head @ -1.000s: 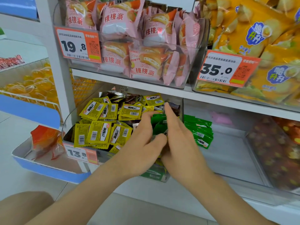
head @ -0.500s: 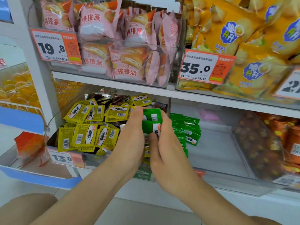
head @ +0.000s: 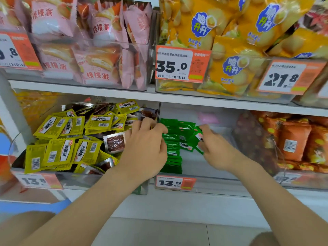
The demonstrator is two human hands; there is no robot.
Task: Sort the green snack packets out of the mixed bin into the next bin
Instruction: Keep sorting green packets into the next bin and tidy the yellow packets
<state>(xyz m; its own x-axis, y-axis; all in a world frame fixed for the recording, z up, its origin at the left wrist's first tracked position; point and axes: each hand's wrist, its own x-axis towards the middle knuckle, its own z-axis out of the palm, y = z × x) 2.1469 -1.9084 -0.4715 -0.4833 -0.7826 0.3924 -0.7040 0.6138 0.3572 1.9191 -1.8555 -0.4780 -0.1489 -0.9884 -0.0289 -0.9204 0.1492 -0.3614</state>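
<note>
the right hand (head: 217, 150) pinches a green packet (head: 195, 138) in its grip over the next bin (head: 221, 182), while the left hand (head: 145, 144) curls over the mixed bin (head: 79, 180), its grip impossible to tell.

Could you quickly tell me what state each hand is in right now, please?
Left hand: fingers curled in the mixed bin; whether they hold anything cannot be told.
Right hand: holding green packets in the next bin.

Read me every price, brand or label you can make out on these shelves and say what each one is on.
"35.0": upper middle tag.
"21.8": upper right tag.
"13.5": lower tag by green packets.
"13.8": blurred tag on mixed bin.
"脆升升": yellow chip bags.
"桃桃派": pink packs.
Packet print and tags' small print: unreadable.
</note>
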